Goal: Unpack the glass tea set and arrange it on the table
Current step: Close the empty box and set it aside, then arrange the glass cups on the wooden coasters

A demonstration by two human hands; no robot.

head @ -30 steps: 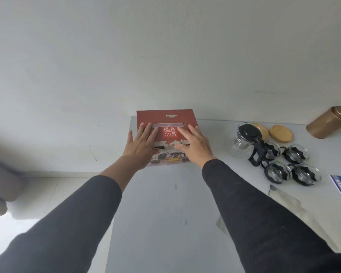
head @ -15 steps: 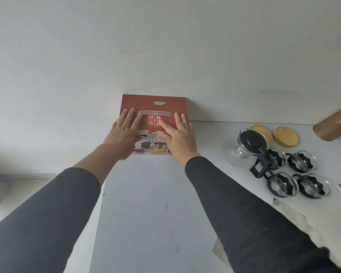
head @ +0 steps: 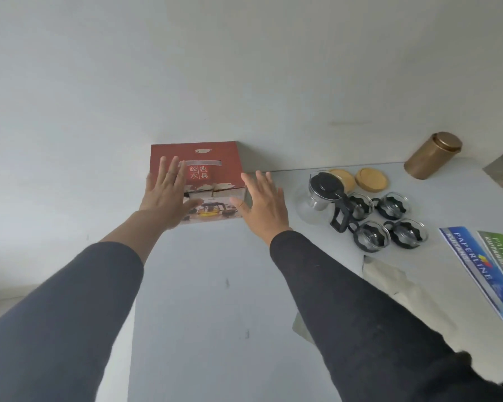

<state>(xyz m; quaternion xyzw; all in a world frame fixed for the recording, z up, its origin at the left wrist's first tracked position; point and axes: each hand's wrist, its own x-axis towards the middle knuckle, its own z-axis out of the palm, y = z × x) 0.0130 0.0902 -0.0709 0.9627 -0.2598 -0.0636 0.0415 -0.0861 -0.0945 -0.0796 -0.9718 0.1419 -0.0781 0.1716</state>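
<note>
The red tea set box [head: 212, 161] stands at the table's far left corner against the wall. My left hand [head: 166, 195] hovers open in front of its left part, fingers spread. My right hand [head: 262, 203] is open too, just right of the box and apart from it. To the right, a glass teapot [head: 321, 195] with a black lid and handle stands on the grey table [head: 215, 300]. Several glass cups [head: 389, 224] with black holders cluster beside the teapot. Two round wooden coasters [head: 370, 179] lie behind them.
A gold cylindrical tin [head: 431, 155] stands by the wall at the far right. Paper packs [head: 482, 265] printed PAPERLINE lie at the right edge. A crumpled wrapper [head: 389, 277] lies under my right forearm. The table's left edge runs below the box.
Both hands have come off the box and spread open; the right one moved to the box's right side. The box now stands against the wall.
</note>
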